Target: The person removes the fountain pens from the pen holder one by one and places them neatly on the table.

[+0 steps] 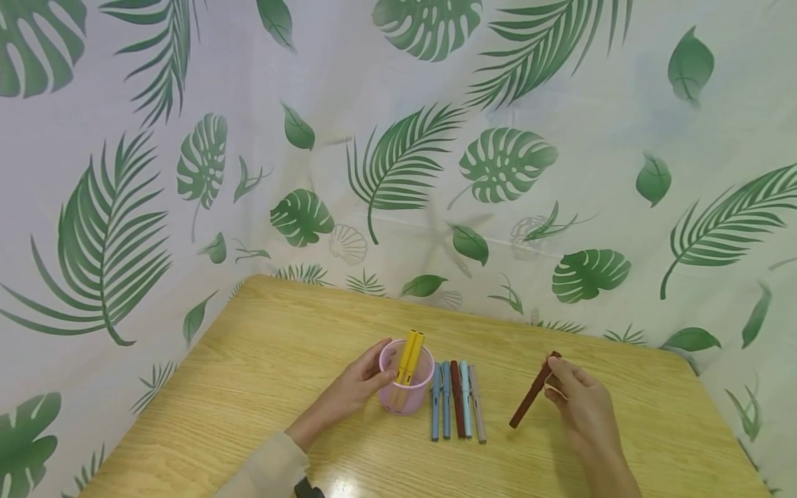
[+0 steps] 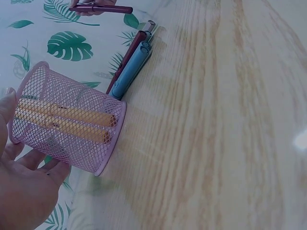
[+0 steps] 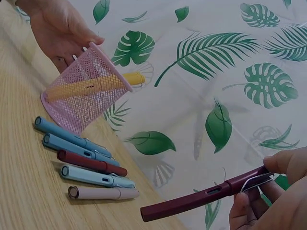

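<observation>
A pink mesh pen cup (image 1: pixel 403 401) stands on the table with two yellow pens (image 1: pixel 411 356) upright inside it. My left hand (image 1: pixel 361 379) grips the cup from its left side, thumb at the rim. Above the table on the right, my right hand (image 1: pixel 582 404) pinches a dark red pen (image 1: pixel 532 393) near its clip end, and the pen slants down to the left. Between cup and right hand lies a row of pens: blue pens (image 3: pixel 72 141), a red pen (image 3: pixel 91 163), a light blue pen (image 3: pixel 96 176) and a greyish-pink pen (image 3: pixel 103 192).
The wooden table (image 1: pixel 268 346) reaches back to a white cloth (image 1: pixel 398 270) printed with green leaves, which hangs behind it and along the left. A dark band (image 1: pixel 308 488) shows by the left sleeve.
</observation>
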Demonstrator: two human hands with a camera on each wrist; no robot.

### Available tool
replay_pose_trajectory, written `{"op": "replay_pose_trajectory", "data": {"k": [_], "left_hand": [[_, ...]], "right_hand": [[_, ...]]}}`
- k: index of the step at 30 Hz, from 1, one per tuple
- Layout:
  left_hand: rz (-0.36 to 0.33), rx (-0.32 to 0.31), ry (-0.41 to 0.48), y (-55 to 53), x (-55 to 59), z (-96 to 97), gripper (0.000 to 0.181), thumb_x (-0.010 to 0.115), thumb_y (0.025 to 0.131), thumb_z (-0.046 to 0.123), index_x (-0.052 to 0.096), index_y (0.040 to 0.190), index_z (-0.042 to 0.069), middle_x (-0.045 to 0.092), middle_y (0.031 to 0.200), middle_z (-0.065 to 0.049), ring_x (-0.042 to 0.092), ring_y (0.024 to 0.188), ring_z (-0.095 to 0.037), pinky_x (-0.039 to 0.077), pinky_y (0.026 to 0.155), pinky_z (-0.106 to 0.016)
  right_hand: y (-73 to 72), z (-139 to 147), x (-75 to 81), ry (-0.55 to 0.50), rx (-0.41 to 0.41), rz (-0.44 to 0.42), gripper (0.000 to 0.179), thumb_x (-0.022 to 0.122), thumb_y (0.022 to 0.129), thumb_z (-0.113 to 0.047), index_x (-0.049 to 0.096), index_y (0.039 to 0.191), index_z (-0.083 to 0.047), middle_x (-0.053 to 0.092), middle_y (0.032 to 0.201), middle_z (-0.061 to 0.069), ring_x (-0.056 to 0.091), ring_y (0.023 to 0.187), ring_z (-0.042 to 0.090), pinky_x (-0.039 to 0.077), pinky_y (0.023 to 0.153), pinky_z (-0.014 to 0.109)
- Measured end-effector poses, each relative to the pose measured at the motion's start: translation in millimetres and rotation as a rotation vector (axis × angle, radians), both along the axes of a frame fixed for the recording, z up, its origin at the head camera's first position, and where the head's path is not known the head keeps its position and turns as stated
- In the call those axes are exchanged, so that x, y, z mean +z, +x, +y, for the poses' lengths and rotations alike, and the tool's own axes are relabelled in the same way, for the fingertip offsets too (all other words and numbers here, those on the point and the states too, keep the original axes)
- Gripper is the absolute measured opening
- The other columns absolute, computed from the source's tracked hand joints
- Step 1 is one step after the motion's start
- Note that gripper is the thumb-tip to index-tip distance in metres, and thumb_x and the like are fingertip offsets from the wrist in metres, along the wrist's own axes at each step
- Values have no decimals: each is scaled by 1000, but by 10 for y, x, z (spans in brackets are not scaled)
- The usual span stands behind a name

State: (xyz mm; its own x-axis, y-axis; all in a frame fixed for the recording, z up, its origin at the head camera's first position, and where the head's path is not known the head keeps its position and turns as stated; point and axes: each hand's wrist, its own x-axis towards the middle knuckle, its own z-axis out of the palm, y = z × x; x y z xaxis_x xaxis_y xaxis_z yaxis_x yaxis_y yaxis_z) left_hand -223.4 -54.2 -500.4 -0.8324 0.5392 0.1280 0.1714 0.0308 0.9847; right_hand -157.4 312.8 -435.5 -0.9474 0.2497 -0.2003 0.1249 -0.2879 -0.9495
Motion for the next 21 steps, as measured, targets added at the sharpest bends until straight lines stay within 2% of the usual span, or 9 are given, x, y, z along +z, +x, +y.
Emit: {"op": "replay_pose_trajectory", "data": {"k": [7,13,21], "left_hand": [[14,-5,-10,-12,-20,-16,66,52,110,14,17,163,-3,28,164,-27,30,150,-41,29,122,-51],[13,-2,-12,-17,-23,-10,66,52,110,12,17,163,-3,27,164,-27,30,150,-41,29,122,-51],[2,-3,-5,-14,-19,-2,66,53,110,12,17,163,-2,27,164,-27,29,150,-41,28,122,-50]], "right_hand": [[-19,16,-6,88,-13,-57,16,70,101,-28,78,89,-19,65,94,-9,61,87,8,56,77,21],[-61,42,-82,169,13,-103,17,70,101,-29,76,87,-21,63,89,-9,60,86,7,57,78,22],[-102,28,-169,278,62,-124,15,67,103,-29,72,100,-16,61,96,-7,60,88,9,58,79,23]]}}
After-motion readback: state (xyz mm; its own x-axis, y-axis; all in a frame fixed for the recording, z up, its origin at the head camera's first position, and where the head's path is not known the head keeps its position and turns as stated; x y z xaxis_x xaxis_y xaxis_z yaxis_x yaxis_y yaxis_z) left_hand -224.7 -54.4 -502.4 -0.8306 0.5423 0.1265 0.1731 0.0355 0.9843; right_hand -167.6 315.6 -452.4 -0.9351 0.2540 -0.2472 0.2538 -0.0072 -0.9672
